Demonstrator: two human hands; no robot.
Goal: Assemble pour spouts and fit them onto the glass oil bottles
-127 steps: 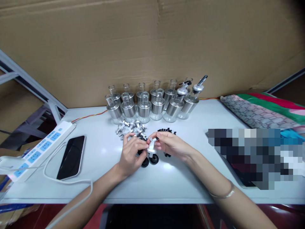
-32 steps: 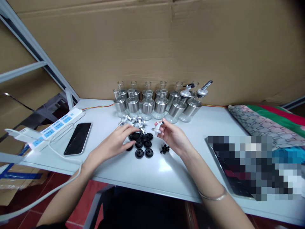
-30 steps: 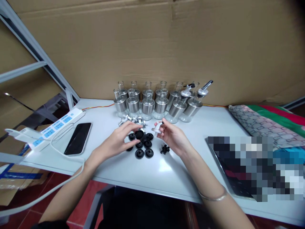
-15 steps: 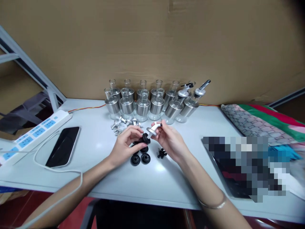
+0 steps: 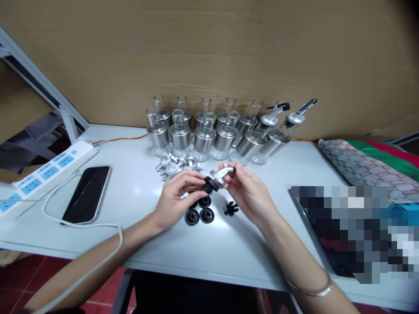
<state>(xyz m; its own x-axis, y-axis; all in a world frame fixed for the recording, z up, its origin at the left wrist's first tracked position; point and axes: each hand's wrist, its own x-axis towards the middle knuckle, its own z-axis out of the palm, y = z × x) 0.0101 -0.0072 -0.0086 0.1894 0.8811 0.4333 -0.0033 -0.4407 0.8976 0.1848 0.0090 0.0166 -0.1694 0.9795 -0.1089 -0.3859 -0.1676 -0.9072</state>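
two hands, left hand [image 5: 175, 198] pinching black stopper [image 5: 208, 185], right hand [image 5: 250, 192] gripping silver spout [image 5: 222, 173], three stoppers [image 5: 199, 213] below

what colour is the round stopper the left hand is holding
Black, pressed against a silver spout; the stopper shows best in the head view.

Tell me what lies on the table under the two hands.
Under the left hand and right hand, loose black rubber stoppers lie on the white table. Some show fully; the hands cover others, so their number is unclear.
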